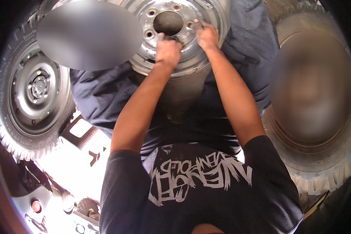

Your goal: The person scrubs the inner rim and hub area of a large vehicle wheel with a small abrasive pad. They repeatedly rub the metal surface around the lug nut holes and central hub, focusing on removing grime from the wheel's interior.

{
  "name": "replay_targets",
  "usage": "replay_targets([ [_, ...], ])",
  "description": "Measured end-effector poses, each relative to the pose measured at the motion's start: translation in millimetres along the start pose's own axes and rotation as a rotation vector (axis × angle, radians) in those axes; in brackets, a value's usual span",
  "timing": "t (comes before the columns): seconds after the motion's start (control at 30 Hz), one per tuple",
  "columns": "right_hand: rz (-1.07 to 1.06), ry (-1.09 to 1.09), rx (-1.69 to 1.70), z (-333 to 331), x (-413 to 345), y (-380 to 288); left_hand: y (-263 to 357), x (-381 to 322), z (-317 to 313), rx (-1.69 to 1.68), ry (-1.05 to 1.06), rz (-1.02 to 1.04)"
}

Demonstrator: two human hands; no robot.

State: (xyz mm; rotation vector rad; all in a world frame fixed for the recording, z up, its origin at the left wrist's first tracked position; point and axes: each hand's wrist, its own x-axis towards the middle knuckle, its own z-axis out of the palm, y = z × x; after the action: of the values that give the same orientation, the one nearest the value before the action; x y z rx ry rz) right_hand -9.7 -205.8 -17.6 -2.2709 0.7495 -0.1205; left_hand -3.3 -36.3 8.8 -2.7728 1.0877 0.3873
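Note:
A bare steel wheel rim [190, 65] faces me between my knees, with a round centre bore and several bolt holes around it. My left hand [169, 50] is curled at the lower edge of the bore, its knuckles towards me. A dark patch shows beside its fingers, but blur hides whether it is something gripped. On the right side of the rim's disc lies my right hand [206, 35], fingers bent and thumb near a bolt hole. What, if anything, sits inside its fingers is too unclear to make out.
To the left stands a tyre [32, 147] mounted on a dark steel wheel [36, 112]. A worn, dusty tyre [313, 163] is close on my right. Two large blurred ovals cover parts of the view. A red round lamp or reflector [36, 206] shows at lower left.

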Motion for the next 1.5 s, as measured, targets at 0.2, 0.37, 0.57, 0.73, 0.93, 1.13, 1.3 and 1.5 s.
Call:
replay_targets([
  [0.2,0.052,-0.029,0.025,-5.3,2.5,-7.3,2.3,15.1,-14.7,-0.13,-0.022,-0.118],
  [0.37,0.029,-0.058,0.09,-2.6,-3.3,-0.1,-11.3,25.5,-22.3,-0.482,-0.099,-0.503],
  [0.57,0.08,-0.119,0.158,-7.6,2.9,2.5,-18.8,0.1,-12.8,-0.437,-0.019,-0.54],
  [0.73,0.042,0.02,0.089,1.2,1.1,4.5,-7.8,-6.2,4.5,-0.088,0.027,-0.109],
  [0.93,0.045,-0.045,0.091,-3.1,-1.3,-4.6,-0.7,24.3,-7.2,-0.182,-0.012,-0.128],
  [1.13,0.074,-0.06,0.174,-3.5,-1.5,-2.5,-15.5,27.6,1.0,-0.536,0.006,-0.572],
  [1.3,0.077,-0.066,0.172,-8.5,0.5,-0.5,-25.6,7.3,8.0,-0.403,0.003,-0.527],
  [1.5,0.046,-0.042,0.132,-0.9,3.1,3.3,-7.9,-4.7,6.4,-0.158,0.092,-0.036],
])
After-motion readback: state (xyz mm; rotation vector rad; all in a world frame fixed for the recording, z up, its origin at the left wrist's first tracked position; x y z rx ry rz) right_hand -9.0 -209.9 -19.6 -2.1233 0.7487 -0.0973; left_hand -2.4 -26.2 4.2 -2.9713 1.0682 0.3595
